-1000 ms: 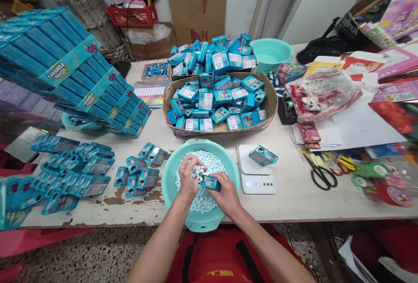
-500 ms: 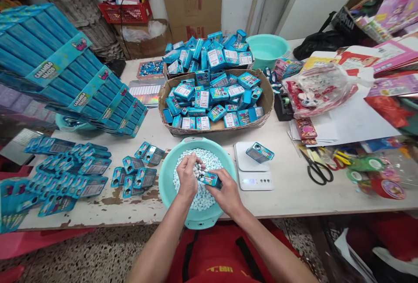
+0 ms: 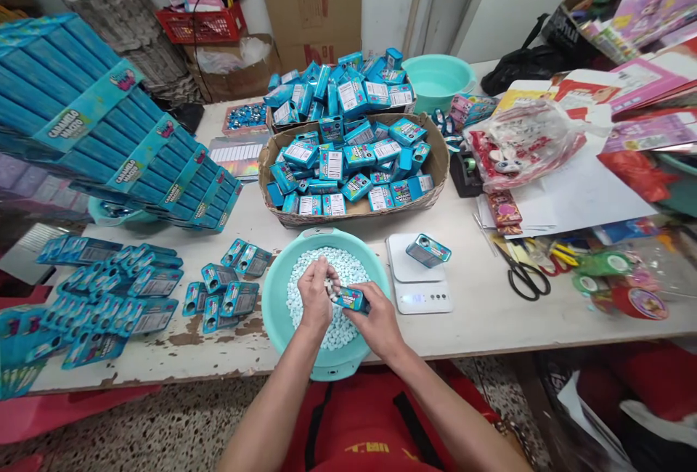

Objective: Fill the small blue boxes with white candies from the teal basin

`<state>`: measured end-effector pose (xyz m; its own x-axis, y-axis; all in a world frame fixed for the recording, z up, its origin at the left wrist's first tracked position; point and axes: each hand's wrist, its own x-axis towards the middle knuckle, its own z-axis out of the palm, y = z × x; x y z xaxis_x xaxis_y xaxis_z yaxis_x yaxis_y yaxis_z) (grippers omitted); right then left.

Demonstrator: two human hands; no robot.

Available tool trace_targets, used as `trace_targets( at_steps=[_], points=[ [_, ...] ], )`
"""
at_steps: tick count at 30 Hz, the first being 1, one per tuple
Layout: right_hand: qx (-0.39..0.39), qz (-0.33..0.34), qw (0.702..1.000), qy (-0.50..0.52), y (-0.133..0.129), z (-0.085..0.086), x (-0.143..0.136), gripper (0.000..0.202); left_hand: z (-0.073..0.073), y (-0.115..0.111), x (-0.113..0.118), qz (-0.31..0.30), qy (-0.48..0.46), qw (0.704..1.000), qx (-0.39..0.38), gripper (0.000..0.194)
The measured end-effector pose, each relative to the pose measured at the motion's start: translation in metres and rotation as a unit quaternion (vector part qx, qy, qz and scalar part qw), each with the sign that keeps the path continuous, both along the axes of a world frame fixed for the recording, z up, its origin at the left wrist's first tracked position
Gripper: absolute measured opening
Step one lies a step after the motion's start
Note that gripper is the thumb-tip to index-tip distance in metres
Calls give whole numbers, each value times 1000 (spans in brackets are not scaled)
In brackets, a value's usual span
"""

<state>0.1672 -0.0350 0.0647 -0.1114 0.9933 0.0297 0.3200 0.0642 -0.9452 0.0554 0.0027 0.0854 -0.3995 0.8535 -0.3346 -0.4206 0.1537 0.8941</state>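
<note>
Over a turquoise basin (image 3: 275, 305) of pale blue-white candies (image 3: 348, 269), my left hand (image 3: 316, 290) is cupped round some of the candies. My right hand (image 3: 378, 316) grips a small blue box (image 3: 350, 298), held on its side with its left end against the fingers of my left hand. Another blue box (image 3: 428, 250) lies tilted on the white kitchen scale (image 3: 419, 283), right of the basin. Several blue boxes (image 3: 239, 298) stand on the table left of the basin.
Behind the basin, cardboard trays (image 3: 348, 219) hold many blue boxes. A tall stack of blue packs (image 3: 125, 123) leans at the left, above rows of boxes (image 3: 109, 298). Black scissors (image 3: 526, 276), tape rolls (image 3: 621, 263) and a plastic bag (image 3: 528, 145) lie at the right.
Fewer candies show in my left hand, which remains against the box. The whole view has shifted slightly, while the objects on the table keep their places.
</note>
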Motion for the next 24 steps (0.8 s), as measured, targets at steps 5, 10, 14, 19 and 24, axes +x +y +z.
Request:
trace_targets(
  at_steps=[5, 10, 14, 19, 24],
  points=[
    [2, -1, 999, 34, -1, 5, 2, 36, 12, 1, 3, 48, -15, 999, 2, 40],
    [-12, -19, 998, 65, 0, -5, 4, 33, 14, 1, 3, 10, -17, 1000, -16, 41],
    [-29, -25, 995, 93, 1, -15, 6, 31, 18, 2, -2, 28, -47, 998, -5, 40],
    [-42, -24, 993, 110, 0, -13, 4, 29, 19, -3, 1, 0, -27, 999, 20, 38],
    [-57, -29, 992, 113, -2, -13, 2, 28, 14, -2, 6, 44, -12, 999, 0, 38]
  ],
)
